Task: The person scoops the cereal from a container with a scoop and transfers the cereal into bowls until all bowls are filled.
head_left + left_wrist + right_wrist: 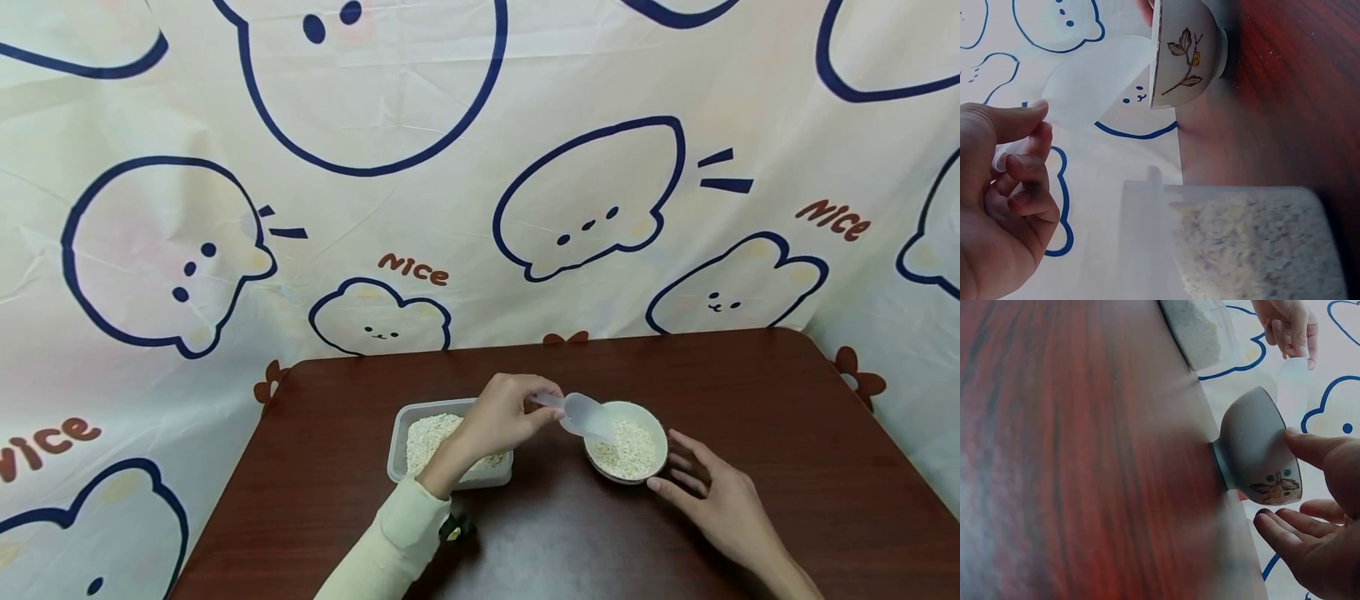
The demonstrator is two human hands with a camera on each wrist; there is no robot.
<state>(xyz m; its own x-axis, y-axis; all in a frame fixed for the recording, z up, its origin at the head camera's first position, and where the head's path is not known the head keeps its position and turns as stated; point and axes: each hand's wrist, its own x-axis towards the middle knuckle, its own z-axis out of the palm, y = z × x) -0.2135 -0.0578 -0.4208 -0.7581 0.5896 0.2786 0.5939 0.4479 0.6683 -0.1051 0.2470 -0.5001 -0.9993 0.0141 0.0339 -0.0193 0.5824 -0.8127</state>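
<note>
My left hand (510, 417) pinches the handle of a translucent white plastic scoop (588, 415) between thumb and fingers. The scoop's head hangs over the left rim of a bowl (1254, 450) decorated with a leafy sprig. Pale flakes, like rolled oats (632, 450), lie inside the bowl. At the bowl's right side is my right hand (723, 500), its thumb at the rim and its fingers spread loosely beside the wall. Left of the bowl, partly behind my left forearm, stands a clear plastic container (396, 446) of the same flakes (1241, 244).
A dark reddish-brown table (570, 542) carries everything. Behind it hangs a pale cloth (420, 208) printed with cartoon bears. A small dark object (456, 527) shows beside my left sleeve (397, 533).
</note>
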